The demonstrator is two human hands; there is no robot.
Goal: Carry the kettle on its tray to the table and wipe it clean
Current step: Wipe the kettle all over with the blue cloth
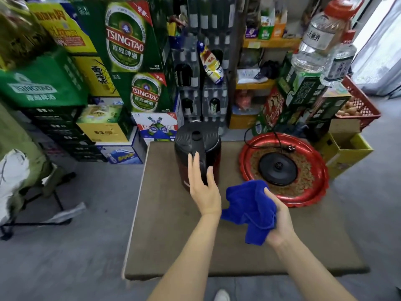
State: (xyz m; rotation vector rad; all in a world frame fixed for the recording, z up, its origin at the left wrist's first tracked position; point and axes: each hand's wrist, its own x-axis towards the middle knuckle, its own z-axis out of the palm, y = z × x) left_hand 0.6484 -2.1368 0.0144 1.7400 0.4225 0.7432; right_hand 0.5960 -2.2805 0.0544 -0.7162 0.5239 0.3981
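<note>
A dark red kettle with a black lid and handle stands on the brown table, left of centre at the far side. My left hand is open with its fingers spread against the kettle's handle, not closed around it. To the right lies the round red tray, holding the kettle's black base and its cord. My right hand grips a bunched blue cloth just in front of the tray and right of the kettle.
Stacked green and yellow beer cartons and bottle crates rise behind the table. Shelves, large water bottles and a red basket of eggs crowd the far right. A folding stool and a seated person's legs are at the left. Grey floor surrounds the table.
</note>
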